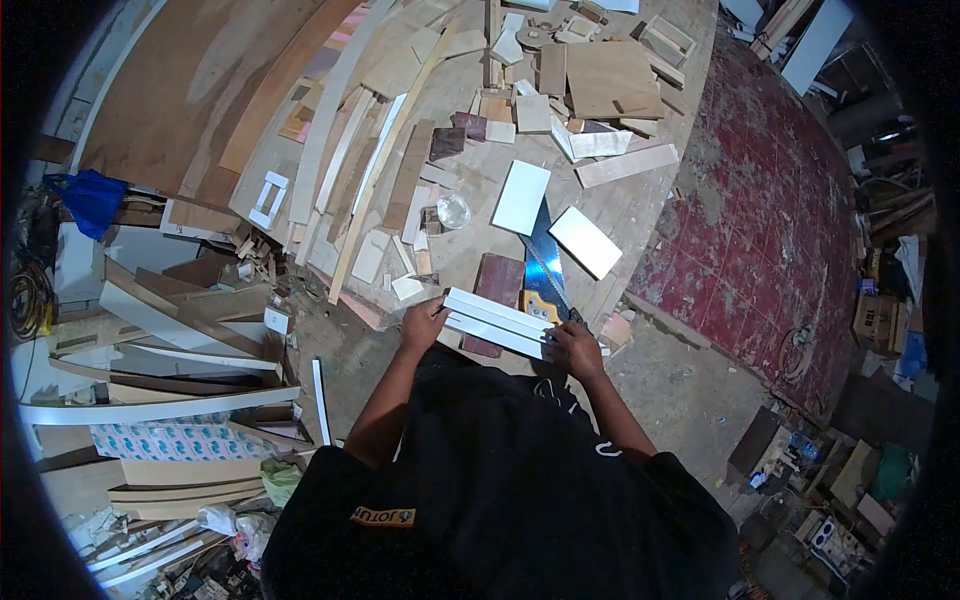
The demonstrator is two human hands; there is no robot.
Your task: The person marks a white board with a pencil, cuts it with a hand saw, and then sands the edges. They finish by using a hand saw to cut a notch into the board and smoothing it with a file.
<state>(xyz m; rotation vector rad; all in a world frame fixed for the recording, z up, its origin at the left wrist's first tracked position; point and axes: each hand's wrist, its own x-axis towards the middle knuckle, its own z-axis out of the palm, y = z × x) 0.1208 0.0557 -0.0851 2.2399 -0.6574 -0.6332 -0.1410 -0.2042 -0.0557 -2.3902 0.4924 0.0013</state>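
From the head camera I see both hands holding a pair of white strips, stacked side by side at the near edge of a cluttered plywood worktable. My left hand is clamped on the strips' end at nine o'clock; my right hand grips the end at three o'clock, fingers apparently curled round it, though the angle makes that hard to confirm. A handsaw lies just beyond the strips at twelve o'clock, its yellow handle touching or nearly touching them. Beside the blade rest two white panels: one at eleven o'clock, another at one o'clock. A dark red board sits under the strips.
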